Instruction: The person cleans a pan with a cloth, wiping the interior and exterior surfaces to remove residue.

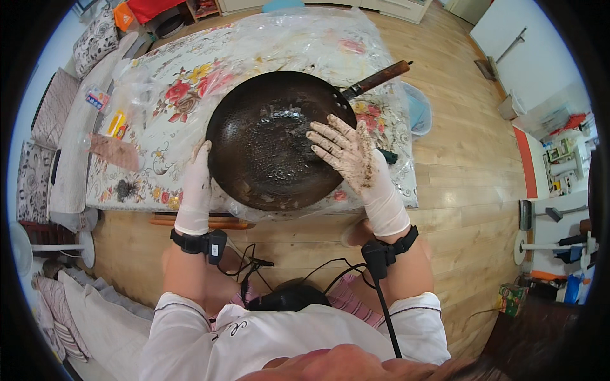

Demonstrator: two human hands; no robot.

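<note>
A dark wok (281,157) with a dimpled inner surface lies on a floral table covering, its wooden handle (381,78) pointing to the far right. Wet, shiny patches show across its bottom. My left hand (201,159), in a whitish glove, holds the wok's left rim, with some fingers hidden. Above the right side of the wok is my right hand (350,155), palm turned up and fingers apart, with nothing in it. Dark brown, gritty dirt smears that glove's palm, fingers and thumb. A small dark green object (388,156) lies beside my right wrist, partly covered.
Clear plastic film (314,35) covers part of the table. On its left lie a yellow packet (116,125), a brownish sheet (114,151) and a dark fuzzy clump (126,189). A lined waste bin (421,116) stands at the right edge. Black cables (252,262) hang near my lap.
</note>
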